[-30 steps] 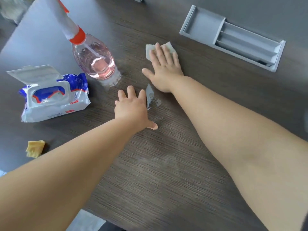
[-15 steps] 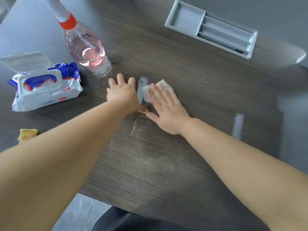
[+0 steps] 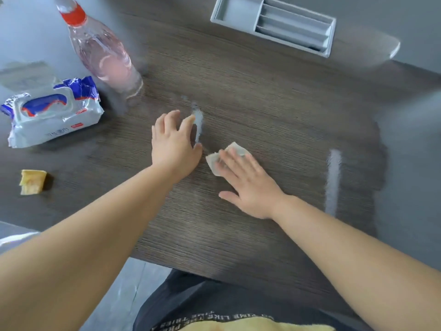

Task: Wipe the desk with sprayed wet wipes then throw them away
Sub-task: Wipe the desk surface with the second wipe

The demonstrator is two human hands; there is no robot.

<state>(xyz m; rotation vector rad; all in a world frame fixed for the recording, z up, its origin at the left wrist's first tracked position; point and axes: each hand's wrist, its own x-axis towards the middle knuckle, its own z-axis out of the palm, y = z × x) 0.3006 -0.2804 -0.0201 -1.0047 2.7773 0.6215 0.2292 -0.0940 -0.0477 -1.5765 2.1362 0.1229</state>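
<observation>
My right hand (image 3: 248,185) lies flat with straight fingers on a folded white wet wipe (image 3: 216,161), pressing it onto the dark wood-grain desk (image 3: 274,111). My left hand (image 3: 174,144) rests palm down on the desk just left of the wipe, fingers spread and holding nothing. A wet streak glistens by my left fingertips. The spray bottle (image 3: 102,56) with pink liquid and a red collar stands at the upper left. The wet wipe pack (image 3: 52,113), blue and white with its lid flipped up, lies at the left.
A grey desk organiser tray (image 3: 274,25) is set into the desk at the back. A small yellow crumpled piece (image 3: 32,181) lies near the left front. The desk's front edge runs just above my lap; grey floor shows below it.
My right hand has dragged the wipe from the back of the desk toward me and to the right. My left hand has stayed planted on the desk.
</observation>
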